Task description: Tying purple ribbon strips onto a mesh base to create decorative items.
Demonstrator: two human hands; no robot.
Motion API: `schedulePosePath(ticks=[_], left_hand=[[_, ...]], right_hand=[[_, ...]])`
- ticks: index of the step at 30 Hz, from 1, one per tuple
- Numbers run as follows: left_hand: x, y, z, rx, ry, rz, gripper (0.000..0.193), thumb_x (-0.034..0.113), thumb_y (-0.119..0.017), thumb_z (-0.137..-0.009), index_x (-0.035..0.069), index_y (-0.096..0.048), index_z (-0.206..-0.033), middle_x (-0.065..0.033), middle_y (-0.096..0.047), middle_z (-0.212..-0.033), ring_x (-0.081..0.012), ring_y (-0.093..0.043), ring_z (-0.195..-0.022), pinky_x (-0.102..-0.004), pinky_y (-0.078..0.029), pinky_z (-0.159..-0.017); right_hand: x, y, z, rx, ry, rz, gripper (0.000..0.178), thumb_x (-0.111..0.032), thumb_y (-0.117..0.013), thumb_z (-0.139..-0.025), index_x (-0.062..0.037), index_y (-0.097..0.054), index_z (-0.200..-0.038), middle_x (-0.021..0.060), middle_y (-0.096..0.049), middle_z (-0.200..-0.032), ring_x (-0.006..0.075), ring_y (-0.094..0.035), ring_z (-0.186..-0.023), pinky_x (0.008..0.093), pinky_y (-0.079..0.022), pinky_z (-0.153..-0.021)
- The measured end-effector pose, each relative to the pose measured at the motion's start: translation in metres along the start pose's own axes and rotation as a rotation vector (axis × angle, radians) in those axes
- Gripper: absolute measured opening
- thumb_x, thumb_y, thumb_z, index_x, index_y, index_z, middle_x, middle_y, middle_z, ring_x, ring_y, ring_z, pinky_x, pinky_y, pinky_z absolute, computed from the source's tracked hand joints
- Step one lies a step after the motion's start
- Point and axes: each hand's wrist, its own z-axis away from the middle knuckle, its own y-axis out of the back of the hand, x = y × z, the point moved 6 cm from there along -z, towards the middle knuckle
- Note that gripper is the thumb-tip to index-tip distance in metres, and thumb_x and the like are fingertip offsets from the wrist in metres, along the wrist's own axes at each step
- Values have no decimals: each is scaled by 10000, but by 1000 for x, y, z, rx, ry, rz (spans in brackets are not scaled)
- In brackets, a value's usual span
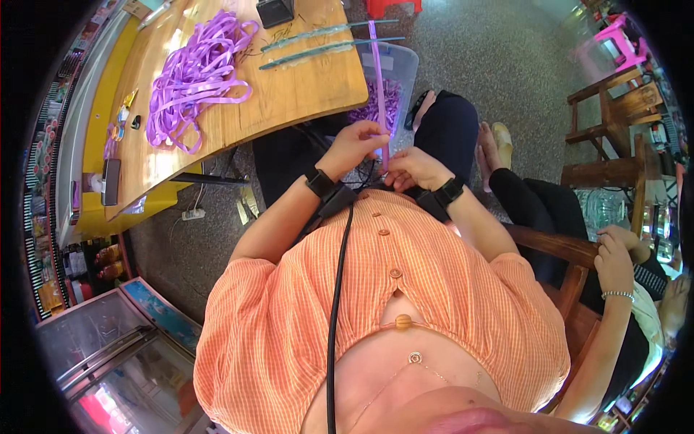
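A narrow purple ribbon (377, 76) runs from the projecting ends of two teal rods (311, 56) down to my lap. My left hand (356, 148) is closed, its thumb and fingers pinching the ribbon partway down. Near the ribbon's lower end, my right hand (418, 171) has its fingers bent together around it; the exact grip is partly hidden. How the ribbon meets the rods is too small to tell. Below that stretch of ribbon stands a clear plastic bin (407, 69) with many short purple ribbon pieces (387, 101) inside.
A wooden table (303, 90) curves across the upper left, carrying a heap of purple ribbon (195, 87), a dark box (275, 11) and a phone (110, 181). A black cable (338, 289) hangs down my front. Another person's arm (614, 311) and wooden chairs (614, 108) are at right.
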Motion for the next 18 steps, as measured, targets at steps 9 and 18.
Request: schedulePosePath(ticks=[9, 18], left_hand=[[0, 9, 1, 26, -18, -301, 229, 224, -714, -904, 2, -744, -954, -9, -686, -808, -70, -595, -714, -234, -482, -656], [17, 0, 5, -13, -99, -285, 224, 238, -752, -875, 24, -760, -941, -18, -700, -762, -67, -588, -694, -246, -476, -649]], right_hand=[[-45, 27, 12, 192, 412, 82, 239, -210, -698, -906, -37, -628, -1055, 22, -662, -934, 102, -643, -746, 231, -536, -674], [-101, 4, -2, 170, 590, -1, 231, -227, -622, -972, -17, -664, -1058, 37, -664, -1005, 125, -629, -906, 279, -526, -782]])
